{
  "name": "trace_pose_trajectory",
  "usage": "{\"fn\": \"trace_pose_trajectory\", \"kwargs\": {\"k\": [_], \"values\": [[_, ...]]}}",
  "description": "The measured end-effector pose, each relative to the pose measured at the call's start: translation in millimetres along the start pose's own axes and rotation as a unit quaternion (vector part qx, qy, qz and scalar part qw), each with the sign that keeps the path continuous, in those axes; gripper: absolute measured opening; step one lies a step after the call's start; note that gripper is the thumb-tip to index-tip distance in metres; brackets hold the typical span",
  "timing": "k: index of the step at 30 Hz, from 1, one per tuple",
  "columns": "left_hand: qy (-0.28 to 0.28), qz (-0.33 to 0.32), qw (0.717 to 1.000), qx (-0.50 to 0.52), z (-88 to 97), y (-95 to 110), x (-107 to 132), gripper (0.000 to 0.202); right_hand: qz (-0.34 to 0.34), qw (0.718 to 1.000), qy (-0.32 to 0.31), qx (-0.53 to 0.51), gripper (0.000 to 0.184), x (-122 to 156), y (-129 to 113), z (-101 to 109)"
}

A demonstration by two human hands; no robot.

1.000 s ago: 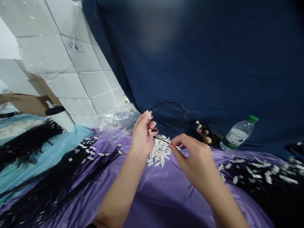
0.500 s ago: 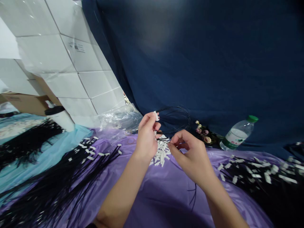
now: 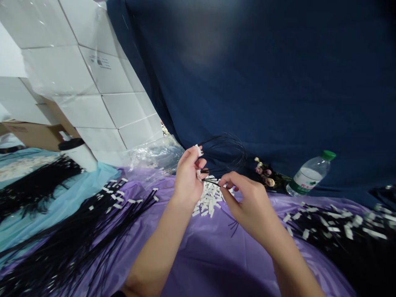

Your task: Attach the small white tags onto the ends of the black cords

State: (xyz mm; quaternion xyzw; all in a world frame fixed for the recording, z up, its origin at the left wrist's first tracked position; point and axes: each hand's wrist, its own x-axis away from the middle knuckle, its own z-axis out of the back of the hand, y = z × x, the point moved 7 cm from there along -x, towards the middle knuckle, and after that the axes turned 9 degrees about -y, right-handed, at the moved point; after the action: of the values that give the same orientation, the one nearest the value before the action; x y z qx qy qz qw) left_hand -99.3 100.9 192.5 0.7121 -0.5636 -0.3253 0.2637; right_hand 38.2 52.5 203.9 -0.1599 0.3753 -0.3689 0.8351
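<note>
My left hand (image 3: 188, 177) is closed around several thin black cords, with a small white piece (image 3: 198, 151) pinched at its thumb and fingertip. Another white piece (image 3: 199, 174) shows lower down in the same palm. From the fingers the cords (image 3: 243, 152) arch out to the right in a loose loop. My right hand (image 3: 244, 198) pinches black cord strands between thumb and forefinger, and loose ends hang below it. Under and between both hands lies a heap of small white pieces (image 3: 211, 200) on the purple sheet (image 3: 210, 251).
Bundles of black cords with white ends lie at the left (image 3: 93, 231) and right (image 3: 349, 243). A water bottle (image 3: 311, 175) stands at the back right, by some small flowers (image 3: 264, 173). A lidded white cup (image 3: 82, 156), clear plastic (image 3: 157, 154) and stacked white boxes (image 3: 89, 109) are leftward.
My left hand has shifted slightly left with the cords and white pieces. The cord ends hanging below my right hand have swung up and left; its pinch stays.
</note>
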Motion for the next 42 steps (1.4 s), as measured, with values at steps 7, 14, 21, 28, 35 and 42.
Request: {"fn": "trace_pose_trajectory", "kwargs": {"k": [7,14,21,28,35,42], "values": [[-0.004,0.007,1.000,0.005,-2.7,-4.9,1.4,0.021,-0.007,0.999,0.005,-0.033,0.012,-1.5,2.5,-4.6],[-0.006,-0.002,1.000,-0.012,-5.2,-9.8,4.6,0.020,-0.076,0.994,-0.018,-0.079,0.010,-0.5,9.5,-9.9],[-0.007,-0.018,0.999,-0.049,-10.0,-13.1,7.3,0.019,-0.115,0.986,-0.023,-0.120,0.004,2.4,18.5,-16.4],[-0.014,-0.024,0.995,-0.100,-7.6,-11.9,5.0,0.022,-0.114,0.968,-0.104,-0.200,0.007,2.7,21.2,-21.1],[-0.017,-0.044,0.995,-0.085,-1.3,0.5,-3.4,0.022,-0.134,0.880,-0.236,-0.389,0.017,7.5,35.2,-15.7],[0.032,-0.092,0.993,-0.061,22.7,29.3,-15.5,0.024,-0.135,0.861,-0.265,-0.412,0.019,16.3,55.2,9.6]]}}
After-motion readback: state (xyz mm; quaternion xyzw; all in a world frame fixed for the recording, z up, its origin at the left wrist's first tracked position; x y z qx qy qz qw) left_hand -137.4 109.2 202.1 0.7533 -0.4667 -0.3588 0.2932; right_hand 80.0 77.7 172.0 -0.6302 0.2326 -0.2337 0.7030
